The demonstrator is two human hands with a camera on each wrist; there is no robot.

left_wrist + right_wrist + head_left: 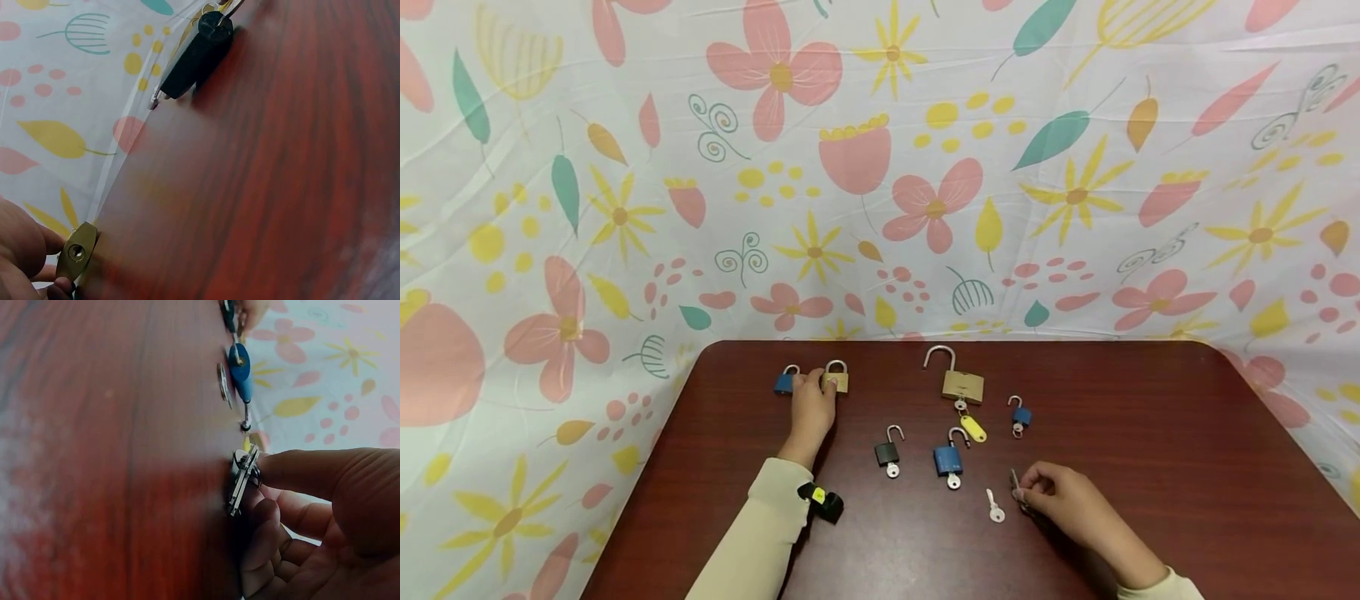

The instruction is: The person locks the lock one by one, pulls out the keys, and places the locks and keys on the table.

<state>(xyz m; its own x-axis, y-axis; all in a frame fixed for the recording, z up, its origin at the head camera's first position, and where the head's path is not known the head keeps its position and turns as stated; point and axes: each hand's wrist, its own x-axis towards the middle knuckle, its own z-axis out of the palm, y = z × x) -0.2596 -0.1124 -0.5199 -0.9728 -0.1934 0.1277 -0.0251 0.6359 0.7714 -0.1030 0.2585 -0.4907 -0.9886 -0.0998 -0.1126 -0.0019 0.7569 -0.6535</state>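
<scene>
At the back left, my left hand grips a small brass padlock whose shackle is closed. The left wrist view shows the keyhole of this brass padlock between thumb and fingers. A blue padlock sits just left of that hand, partly hidden by it. On the right, my right hand pinches a small bunch of keys between thumb and fingers, low over the table. One loose silver key lies to the left of the right hand.
Opened padlocks with keys in them stand mid-table: a black one, a blue one, a large brass one with a yellow tag, and a small blue one. A flowered cloth hangs behind the brown table.
</scene>
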